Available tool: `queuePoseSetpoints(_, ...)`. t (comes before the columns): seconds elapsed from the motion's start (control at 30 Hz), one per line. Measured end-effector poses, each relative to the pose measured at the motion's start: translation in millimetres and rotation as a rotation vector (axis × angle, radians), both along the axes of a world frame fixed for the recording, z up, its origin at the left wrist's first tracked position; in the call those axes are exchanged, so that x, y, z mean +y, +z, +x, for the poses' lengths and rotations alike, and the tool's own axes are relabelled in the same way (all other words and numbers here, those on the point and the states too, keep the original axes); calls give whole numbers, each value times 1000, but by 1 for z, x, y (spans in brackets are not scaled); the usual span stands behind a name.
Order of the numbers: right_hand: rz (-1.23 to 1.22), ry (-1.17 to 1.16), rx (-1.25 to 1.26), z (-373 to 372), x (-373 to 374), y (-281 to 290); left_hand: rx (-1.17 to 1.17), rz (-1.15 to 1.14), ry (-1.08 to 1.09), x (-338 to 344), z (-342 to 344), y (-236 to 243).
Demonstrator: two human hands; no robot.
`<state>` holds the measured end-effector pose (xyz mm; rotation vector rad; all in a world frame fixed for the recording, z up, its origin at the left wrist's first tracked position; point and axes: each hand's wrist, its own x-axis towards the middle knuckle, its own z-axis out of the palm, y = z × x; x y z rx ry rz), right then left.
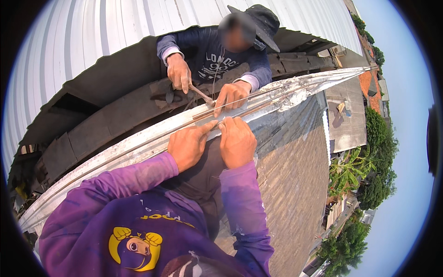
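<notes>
Single head view, fisheye, worn on person's head. Looks steeply down over own purple sleeves, close to hands (212,144) at metal roof ridge (138,143); co-worker opposite, rooftops and trees far below at right.

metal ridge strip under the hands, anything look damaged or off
The long silver metal ridge strip looks worn: its surface is blotchy with white patches near the right end, and a dark gap shows in the roof behind it. Both the left hand and right hand press on it.

dull, scuffed metal ridge strip (152,138)
</notes>
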<state>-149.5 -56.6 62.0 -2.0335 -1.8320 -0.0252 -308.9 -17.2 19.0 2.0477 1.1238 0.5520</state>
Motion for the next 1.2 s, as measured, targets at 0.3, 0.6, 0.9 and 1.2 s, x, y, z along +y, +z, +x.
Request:
queuePoseSetpoints(0.3,-89,-290,445,3,1,-21,15,-20,9,-2,5,-3)
queuePoseSetpoints(0.6,-146,-388,235,-32,8,-1,25,-76,26,5,1,3)
queuePoseSetpoints(0.9,-123,-572,1249,12,-3,-56,24,-97,-15,-6,-3,-2)
queuePoseSetpoints(1.2,61,12,-11,-13,-32,-30,-154,30,75,-18,15,-37)
